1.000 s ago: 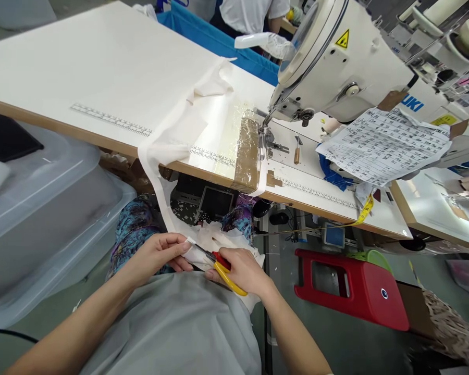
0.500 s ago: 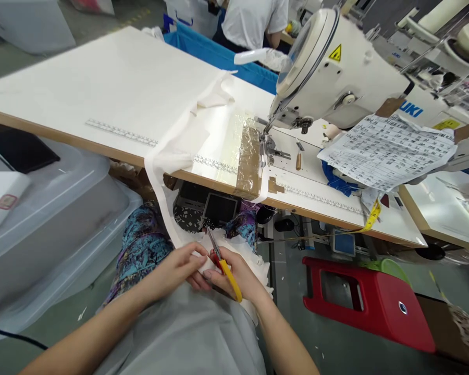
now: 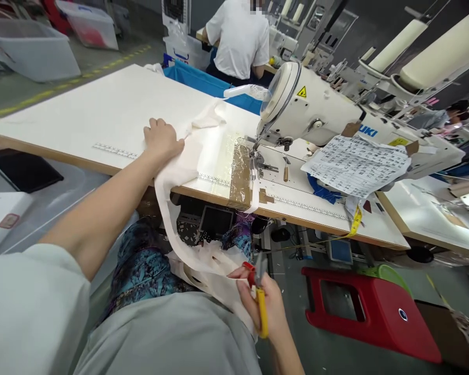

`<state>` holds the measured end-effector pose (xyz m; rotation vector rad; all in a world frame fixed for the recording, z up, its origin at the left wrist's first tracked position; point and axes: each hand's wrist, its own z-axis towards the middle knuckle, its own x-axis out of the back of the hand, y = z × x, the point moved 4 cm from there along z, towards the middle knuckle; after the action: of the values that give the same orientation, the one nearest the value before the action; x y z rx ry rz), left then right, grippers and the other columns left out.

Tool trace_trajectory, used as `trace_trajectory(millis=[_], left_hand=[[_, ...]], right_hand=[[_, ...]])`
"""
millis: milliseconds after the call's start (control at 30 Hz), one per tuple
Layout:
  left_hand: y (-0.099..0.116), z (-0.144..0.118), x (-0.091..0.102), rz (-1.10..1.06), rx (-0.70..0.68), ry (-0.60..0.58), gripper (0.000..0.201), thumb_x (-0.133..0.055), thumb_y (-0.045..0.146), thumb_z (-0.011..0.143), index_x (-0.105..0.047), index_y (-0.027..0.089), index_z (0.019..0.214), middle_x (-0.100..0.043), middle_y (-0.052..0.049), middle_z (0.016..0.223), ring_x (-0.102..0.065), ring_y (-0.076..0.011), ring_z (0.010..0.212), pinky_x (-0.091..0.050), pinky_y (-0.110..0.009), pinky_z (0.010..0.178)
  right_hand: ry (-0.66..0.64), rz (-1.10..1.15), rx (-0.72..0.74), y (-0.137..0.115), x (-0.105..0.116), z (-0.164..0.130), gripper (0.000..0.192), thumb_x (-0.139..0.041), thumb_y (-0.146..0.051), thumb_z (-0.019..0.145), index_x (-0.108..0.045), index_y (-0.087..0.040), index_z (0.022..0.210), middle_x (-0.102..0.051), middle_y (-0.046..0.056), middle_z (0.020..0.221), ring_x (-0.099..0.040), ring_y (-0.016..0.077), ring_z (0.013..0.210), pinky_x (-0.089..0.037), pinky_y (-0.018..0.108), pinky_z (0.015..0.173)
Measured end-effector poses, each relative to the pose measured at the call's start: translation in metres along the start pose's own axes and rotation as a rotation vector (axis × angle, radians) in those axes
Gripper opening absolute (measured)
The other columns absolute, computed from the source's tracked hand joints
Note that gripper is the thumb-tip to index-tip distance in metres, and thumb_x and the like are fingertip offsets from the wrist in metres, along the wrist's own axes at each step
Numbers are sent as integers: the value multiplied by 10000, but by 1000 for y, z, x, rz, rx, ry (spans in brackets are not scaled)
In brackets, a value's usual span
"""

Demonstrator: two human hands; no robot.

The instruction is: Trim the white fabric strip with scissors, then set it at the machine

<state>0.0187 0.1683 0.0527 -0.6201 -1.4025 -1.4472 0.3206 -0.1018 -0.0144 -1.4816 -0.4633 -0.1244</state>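
Note:
My left hand [image 3: 162, 139] is over the white sewing table, its thumb apart from the bent fingers and touching the edge of a long white fabric piece [image 3: 191, 153]. From the tabletop this fabric hangs over the front edge in a strip [image 3: 164, 219] down to my lap. My right hand [image 3: 271, 302] holds scissors with red and yellow handles [image 3: 262, 312], blades pointing up and away. Its thumb and fingers also meet the white cloth [image 3: 219, 276] gathered on my lap. My left fingertips are partly hidden.
A sewing machine [image 3: 320, 107] with a handwritten sheet [image 3: 357, 164] stands on the table. A small screwdriver [image 3: 285, 172] and a yellow tape measure [image 3: 355, 220] lie nearby. A red stool [image 3: 391, 317] is on the floor at right. A person in white [image 3: 240, 39] sits beyond a blue bin [image 3: 195, 78].
My left hand has left the cloth at my lap and reached forward onto the table. My right hand has shifted right and slightly down with the scissors. The view has tilted up.

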Motion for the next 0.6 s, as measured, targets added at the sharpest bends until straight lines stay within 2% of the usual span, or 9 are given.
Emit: trace_trajectory(millis=[100,200,300,367,433,467,533,600], left_hand=[[6,-3,-9,-241,26,-16,410,-506,337,859,-605,-20,1035,-623,-74,1232,-441,-254,1266,-350,-354,984],[10,-23,0,-584,28,-11,463,-475,370,905,-588,-37,1094,-654,-80,1121,-548,-228,1127,-398,-300,872],[7,-63,11,-776,-5,-59,511,-399,455,956,-590,-7,1058,-654,-75,984,-617,-186,918,-427,-242,694],[-4,-100,10,-907,25,-106,458,-489,521,921,-597,80,980,-646,-44,892,-587,-127,729,-422,-207,581],[-24,-142,-7,-1099,218,-240,439,-606,583,829,-591,147,881,-598,7,736,-504,-99,576,-389,-197,483],[-33,-162,-18,-1113,263,-297,453,-640,602,788,-587,157,851,-571,19,673,-477,-99,530,-375,-200,452],[-49,-199,-43,-1118,324,-475,483,-696,629,710,-600,165,802,-583,14,657,-500,-124,540,-403,-215,465],[-58,-229,-62,-1055,282,-625,461,-726,609,679,-629,164,750,-640,-18,747,-566,-165,668,-452,-225,561]], right_hand=[[166,151,-34,2,29,-9,231,-582,-399,875,-553,-211,745,-639,71,805,-608,219,738,-474,321,639],[327,317,-89,7,71,-27,265,-668,-445,798,-556,-226,700,-555,31,631,-556,199,576,-461,327,540],[419,334,-211,16,115,-61,346,-708,-449,745,-511,-225,570,-446,9,525,-464,163,456,-431,327,471],[469,262,-333,28,141,-92,373,-724,-489,703,-512,-225,546,-438,10,506,-446,160,434,-407,317,431],[462,106,-506,45,159,-125,398,-733,-564,652,-549,-220,576,-500,29,522,-496,188,465,-422,317,433],[438,11,-581,55,164,-139,415,-731,-591,636,-560,-216,589,-525,31,530,-518,198,482,-433,315,445],[364,-177,-669,73,165,-158,435,-716,-619,620,-562,-213,604,-551,22,542,-540,202,501,-447,304,470],[293,-344,-695,86,155,-163,430,-699,-621,612,-545,-219,605,-561,14,546,-549,199,500,-443,294,482]])
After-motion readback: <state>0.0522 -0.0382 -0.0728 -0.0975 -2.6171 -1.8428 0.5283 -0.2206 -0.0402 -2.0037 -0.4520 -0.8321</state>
